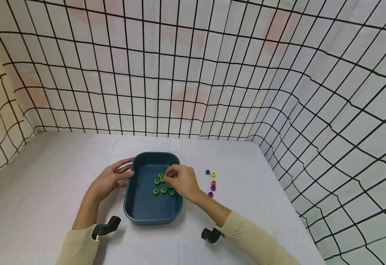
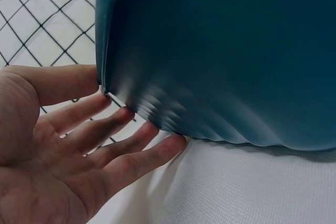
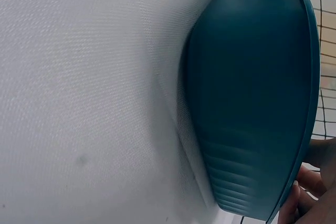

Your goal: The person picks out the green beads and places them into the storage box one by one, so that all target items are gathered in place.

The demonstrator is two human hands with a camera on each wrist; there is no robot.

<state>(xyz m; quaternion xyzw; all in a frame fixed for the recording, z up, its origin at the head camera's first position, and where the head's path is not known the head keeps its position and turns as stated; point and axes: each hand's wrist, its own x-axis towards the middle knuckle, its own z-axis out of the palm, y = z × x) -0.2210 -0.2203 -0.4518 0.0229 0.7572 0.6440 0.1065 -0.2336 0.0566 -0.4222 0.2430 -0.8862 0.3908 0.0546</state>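
A deep blue-green tray (image 1: 153,217) lies on the white cloth, with several green beads (image 1: 163,190) on its floor. My left hand (image 1: 108,180) is at the tray's left side, thumb at the rim. In the left wrist view, the extended fingers (image 2: 139,163) touch its outer wall. Reaching over the right rim, my right hand (image 1: 184,181) has thumb and forefinger close around a green bead (image 1: 166,176) among the others. The hand covers part of the bead group. In the right wrist view, the tray's wall (image 3: 247,93) hides the fingertips.
To the right of the tray, a loose line of beads lies on the cloth: blue (image 1: 207,172), yellow (image 1: 213,174), orange (image 1: 213,183) and purple (image 1: 210,194). Black netting (image 1: 160,77) over white sheeting rises behind and at both sides.
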